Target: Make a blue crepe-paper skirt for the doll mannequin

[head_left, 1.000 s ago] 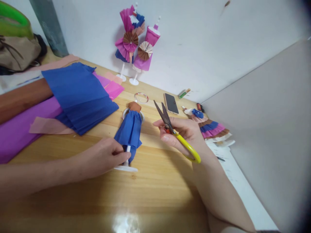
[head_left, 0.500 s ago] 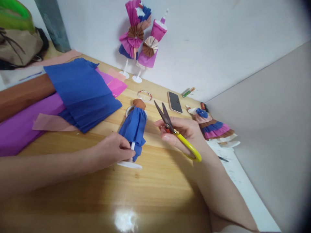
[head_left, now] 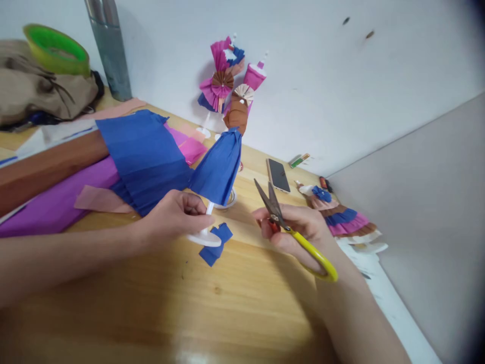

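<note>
My left hand point(head_left: 182, 215) pinches the white post of a miniature dress form point(head_left: 217, 164) just above its round base. The form has a brown crepe-paper top and a blue skirt, and it leans slightly right, lifted off the table. Below the base lies a cut scrap of blue paper point(head_left: 216, 245). My right hand point(head_left: 291, 227) holds yellow-handled scissors point(head_left: 280, 217), with the blades a little apart and pointing up and left. The blades are apart from the skirt, to its right.
Blue, brown and purple crepe-paper sheets point(head_left: 144, 156) cover the left. Two dressed forms point(head_left: 223, 83) stand by the wall, another dressed form point(head_left: 346, 217) lies at right. A phone point(head_left: 278, 175), a roll of green tape point(head_left: 56, 49) on a bag and a flask point(head_left: 109, 55) are behind.
My left hand has raised the dress form from lying on the table to nearly upright. The blue scrap now lies by itself on the table. The scissors stay in my right hand.
</note>
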Available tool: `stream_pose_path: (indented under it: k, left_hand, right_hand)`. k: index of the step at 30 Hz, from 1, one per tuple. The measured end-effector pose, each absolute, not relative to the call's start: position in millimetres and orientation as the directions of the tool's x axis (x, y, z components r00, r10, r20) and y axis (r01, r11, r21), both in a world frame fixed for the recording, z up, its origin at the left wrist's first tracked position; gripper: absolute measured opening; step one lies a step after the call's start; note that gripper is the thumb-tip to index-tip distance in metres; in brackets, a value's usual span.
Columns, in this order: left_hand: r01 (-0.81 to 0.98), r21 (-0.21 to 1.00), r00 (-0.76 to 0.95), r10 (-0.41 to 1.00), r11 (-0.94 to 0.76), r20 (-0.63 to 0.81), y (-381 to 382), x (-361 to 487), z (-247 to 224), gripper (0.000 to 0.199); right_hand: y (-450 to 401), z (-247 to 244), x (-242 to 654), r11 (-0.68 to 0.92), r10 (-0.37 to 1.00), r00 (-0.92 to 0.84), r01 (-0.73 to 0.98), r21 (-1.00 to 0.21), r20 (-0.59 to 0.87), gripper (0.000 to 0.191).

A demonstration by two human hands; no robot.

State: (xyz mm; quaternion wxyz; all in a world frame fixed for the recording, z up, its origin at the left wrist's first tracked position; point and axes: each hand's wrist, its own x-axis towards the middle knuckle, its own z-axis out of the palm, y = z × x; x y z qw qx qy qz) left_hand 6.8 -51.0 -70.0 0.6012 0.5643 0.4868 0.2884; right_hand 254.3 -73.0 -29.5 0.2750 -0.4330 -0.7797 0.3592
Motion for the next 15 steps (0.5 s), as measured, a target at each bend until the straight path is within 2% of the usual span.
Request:
stream_pose_path:
  k: [4, 7, 11, 15]
  left_hand:
    - [0.206, 0.956, 0.308, 0.914, 0.207, -0.264, -47, 6, -67, 0.028]
    - [0.197, 0.958, 0.281, 0.924, 0.210, -0.261, -47, 6, -65, 0.028]
    - [0.205, 0.964, 0.238, 0.947, 0.167, -0.215, -48, 6, -61, 0.029]
    - [0.235, 0.959, 0.202, 0.957, 0.159, -0.208, -48, 7, -57, 0.027]
  right_hand:
    - [-72, -26, 250, 0.329, 0.851, -0.526, 0.547, -0.769, -0.010, 0.053]
    - [-71, -23, 247, 0.340, 0.819, -0.563, 0.627, -0.701, -0.107, 0.053]
    - [-67, -30, 246, 0.384, 0.808, -0.568, 0.709, -0.592, -0.155, 0.052]
    - [-65, -42, 242, 0.362, 0.823, -0.547, 0.712, -0.602, -0.151, 0.051]
